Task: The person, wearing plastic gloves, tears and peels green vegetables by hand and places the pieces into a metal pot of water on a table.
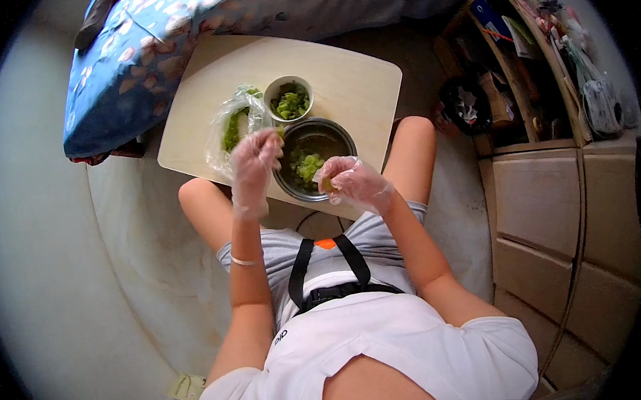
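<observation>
- Green pieces (308, 164) lay in the middle of the dark-rimmed pot (351, 142), in what looked like shallow liquid; whether they were fruit or vegetable could not be told.
- The pot stood near the table's 6 o'clock edge, between the person's knees, probably so that both forearms could reach it without stretching.
- The right hand (356, 184), in a clear glove, was over the pot's 4 o'clock rim, its fingers narrowed around a greenish piece (327, 186). Holding it there presumably let drips or scraps fall inside.
- The left hand (255, 160), also gloved, was blurred at the pot's 9 to 10 o'clock side. Its fingers looked drawn together beside a green bit (281, 132), but whether they gripped it could not be told.
- The white bowl (267, 94) stood upright at the pot's 11 o'clock, just beside it, with more greens (291, 101) inside; closeness likely made for short reaches.
- The clear plastic bag (219, 136) lay at 10 o'clock, partly behind the left hand. Its mouth could not be made out, though green stuff (231, 136) showed through it.
- The pale table (361, 82) gave all three a common surface, and the gloves presumably served cleanliness.
</observation>
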Motion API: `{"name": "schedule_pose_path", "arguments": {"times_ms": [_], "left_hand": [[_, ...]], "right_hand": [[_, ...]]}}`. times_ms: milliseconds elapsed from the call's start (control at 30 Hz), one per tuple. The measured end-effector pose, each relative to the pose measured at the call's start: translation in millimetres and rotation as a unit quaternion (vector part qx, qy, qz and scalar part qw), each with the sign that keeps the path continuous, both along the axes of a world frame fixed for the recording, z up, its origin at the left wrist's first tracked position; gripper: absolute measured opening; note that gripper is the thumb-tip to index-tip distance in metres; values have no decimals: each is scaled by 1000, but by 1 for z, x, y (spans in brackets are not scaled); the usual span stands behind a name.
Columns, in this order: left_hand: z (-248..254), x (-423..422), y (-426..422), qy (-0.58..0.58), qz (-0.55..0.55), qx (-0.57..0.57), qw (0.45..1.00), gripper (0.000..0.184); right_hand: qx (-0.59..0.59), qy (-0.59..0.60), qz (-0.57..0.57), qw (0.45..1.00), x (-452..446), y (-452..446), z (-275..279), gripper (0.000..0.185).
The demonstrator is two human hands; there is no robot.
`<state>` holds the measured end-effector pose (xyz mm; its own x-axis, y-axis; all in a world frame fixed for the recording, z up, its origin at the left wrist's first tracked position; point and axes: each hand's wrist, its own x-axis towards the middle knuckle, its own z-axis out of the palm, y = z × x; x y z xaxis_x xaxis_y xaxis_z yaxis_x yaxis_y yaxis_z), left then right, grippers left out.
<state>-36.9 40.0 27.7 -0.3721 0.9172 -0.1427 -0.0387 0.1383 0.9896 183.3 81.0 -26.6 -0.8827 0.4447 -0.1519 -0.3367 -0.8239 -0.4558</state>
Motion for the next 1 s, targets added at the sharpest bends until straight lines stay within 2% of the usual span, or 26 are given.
{"name": "schedule_pose_path", "arguments": {"times_ms": [67,100,167,200,267,367,400,500,567,667,800,867,900,967,1000], "left_hand": [[-39,-29,33,217,-13,103,971,14],[-32,-28,48,216,-16,106,971,14],[-11,-27,73,411,-2,193,891,12],[-21,-30,87,411,-5,195,891,12],[-60,-44,110,613,-94,74,781,10],[-86,-59,130,579,-132,93,799,9],[-78,-55,128,509,-93,105,849,7],[-67,-50,127,475,-81,90,872,9],[-74,-53,130,491,-89,79,863,13],[-79,-55,129,561,-142,119,807,22],[-71,-50,125,513,-135,118,839,25],[-70,-47,125,436,-81,159,882,19],[-68,-47,124,437,-80,159,882,19],[-64,-48,121,469,-99,51,876,16],[-61,-48,118,469,-99,49,876,16]], "right_hand": [[9,-26,13,1000,4,-1,-4,18],[11,-27,10,1000,7,-2,-6,18],[40,-54,5,998,11,-7,-9,17],[41,-54,2,998,12,-8,-11,17],[47,-38,10,998,15,-9,-15,16],[46,-82,11,995,16,-11,-10,16],[47,-82,7,995,17,-12,-12,16],[38,-85,8,996,17,-14,-15,15],[27,-78,8,997,14,-13,-12,14],[42,-92,7,995,10,-13,-5,14],[9,-94,5,996,10,-13,-12,19],[30,-107,-15,994,11,-11,-17,17],[31,-107,-15,994,9,-10,-16,17],[27,-100,-84,991,5,-9,-16,17],[25,-100,-83,991,3,-8,-17,17]]}}
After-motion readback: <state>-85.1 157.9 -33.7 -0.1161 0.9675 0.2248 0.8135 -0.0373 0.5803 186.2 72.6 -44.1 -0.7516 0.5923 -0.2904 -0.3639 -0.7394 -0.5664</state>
